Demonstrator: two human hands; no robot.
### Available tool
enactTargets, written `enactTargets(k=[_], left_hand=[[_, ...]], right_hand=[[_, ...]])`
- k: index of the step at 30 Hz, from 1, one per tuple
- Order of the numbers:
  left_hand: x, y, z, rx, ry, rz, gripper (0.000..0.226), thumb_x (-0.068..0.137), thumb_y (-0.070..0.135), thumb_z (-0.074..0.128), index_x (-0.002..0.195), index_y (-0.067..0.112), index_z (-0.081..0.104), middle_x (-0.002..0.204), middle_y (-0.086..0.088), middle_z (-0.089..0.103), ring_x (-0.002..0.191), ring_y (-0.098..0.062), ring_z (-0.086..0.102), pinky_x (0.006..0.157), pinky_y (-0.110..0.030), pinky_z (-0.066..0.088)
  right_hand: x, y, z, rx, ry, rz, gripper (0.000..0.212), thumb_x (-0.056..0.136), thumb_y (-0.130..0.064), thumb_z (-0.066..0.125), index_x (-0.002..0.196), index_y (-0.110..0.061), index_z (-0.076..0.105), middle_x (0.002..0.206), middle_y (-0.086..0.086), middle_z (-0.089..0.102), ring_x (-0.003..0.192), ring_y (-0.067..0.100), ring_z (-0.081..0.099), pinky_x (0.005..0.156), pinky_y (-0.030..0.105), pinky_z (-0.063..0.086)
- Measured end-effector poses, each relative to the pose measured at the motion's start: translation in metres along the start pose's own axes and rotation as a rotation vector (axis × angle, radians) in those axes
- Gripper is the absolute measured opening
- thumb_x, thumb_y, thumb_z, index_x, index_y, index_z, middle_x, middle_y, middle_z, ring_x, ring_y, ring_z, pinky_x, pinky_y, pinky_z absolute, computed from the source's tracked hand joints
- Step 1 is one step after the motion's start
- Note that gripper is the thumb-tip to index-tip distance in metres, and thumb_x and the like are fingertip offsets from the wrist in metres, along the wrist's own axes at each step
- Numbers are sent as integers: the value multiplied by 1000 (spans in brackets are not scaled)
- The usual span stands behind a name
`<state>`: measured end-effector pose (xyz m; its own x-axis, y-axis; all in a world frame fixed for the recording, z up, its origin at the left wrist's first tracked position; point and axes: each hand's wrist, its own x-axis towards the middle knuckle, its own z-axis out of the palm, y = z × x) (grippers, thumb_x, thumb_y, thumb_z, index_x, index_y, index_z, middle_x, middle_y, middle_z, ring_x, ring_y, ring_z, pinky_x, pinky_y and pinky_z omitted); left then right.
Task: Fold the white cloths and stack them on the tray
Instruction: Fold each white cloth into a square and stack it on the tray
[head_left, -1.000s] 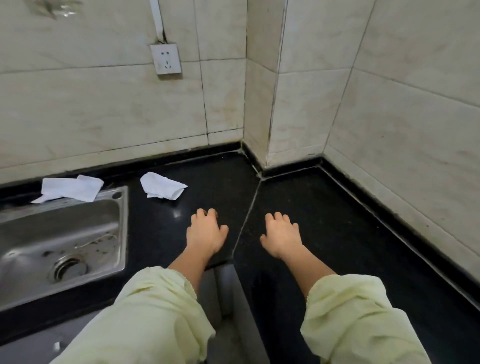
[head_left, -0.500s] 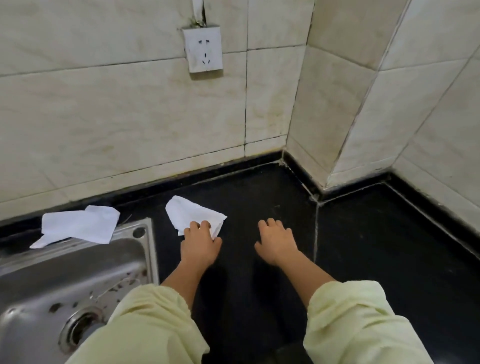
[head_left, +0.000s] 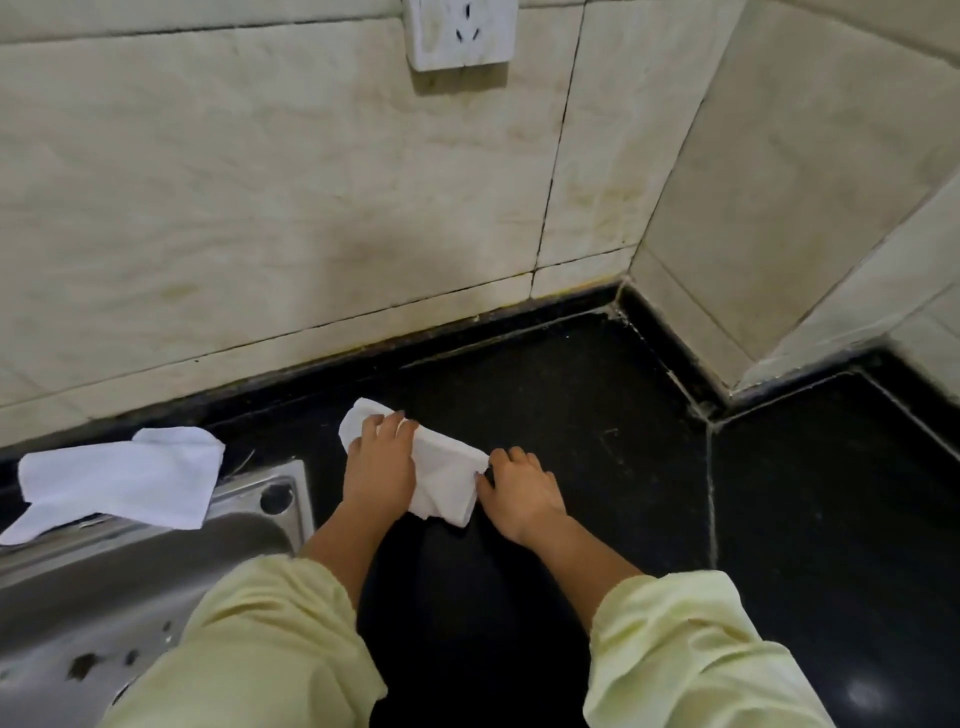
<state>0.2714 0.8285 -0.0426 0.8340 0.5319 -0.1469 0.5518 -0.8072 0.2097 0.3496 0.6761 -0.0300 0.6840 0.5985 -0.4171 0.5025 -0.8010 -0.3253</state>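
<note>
With left grip (head_left: 376, 470) curled over the crumpled cloth (head_left: 447, 478) and right grip (head_left: 519, 488) pinching its right edge, there on the black worktop (head_left: 571, 415) just beside the sink (head_left: 156, 561), draw apart gently, spread flat, smooth creases and match corners before folding, leaving the second cloth (head_left: 124, 475) across the sink's rim for later.

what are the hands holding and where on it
One cloth on the counter: the left hand grips its far left part, and the right hand pinches its right edge.
</note>
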Motion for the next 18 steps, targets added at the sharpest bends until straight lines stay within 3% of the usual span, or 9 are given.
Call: enactTargets(k=[7, 13, 18], left_hand=[[43, -23, 6, 312, -82, 144, 56, 97, 16, 47, 149, 18, 25, 159, -6, 18, 147, -26, 14, 118, -39, 18], [52, -23, 12, 365, -69, 136, 56, 92, 20, 56, 142, 17, 31, 143, -9, 36, 135, -26, 33, 110, -38, 31], [53, -23, 9, 390, -61, 114, 43, 95, 21, 47, 137, 16, 40, 136, -9, 43, 129, -27, 36, 105, -41, 36]], right_hand=[[39, -8, 9, 71, 74, 82, 48, 99, -39, 42, 139, -12, 38, 138, 10, 40, 127, 28, 40, 101, 42, 42], [50, -9, 15, 49, 66, 74, 44, 98, -32, 47, 137, -11, 39, 140, 12, 37, 127, 28, 39, 101, 42, 43], [51, -6, 14, 62, 95, 12, 38, 99, -27, 46, 133, -8, 43, 135, 12, 44, 124, 26, 43, 99, 38, 43]])
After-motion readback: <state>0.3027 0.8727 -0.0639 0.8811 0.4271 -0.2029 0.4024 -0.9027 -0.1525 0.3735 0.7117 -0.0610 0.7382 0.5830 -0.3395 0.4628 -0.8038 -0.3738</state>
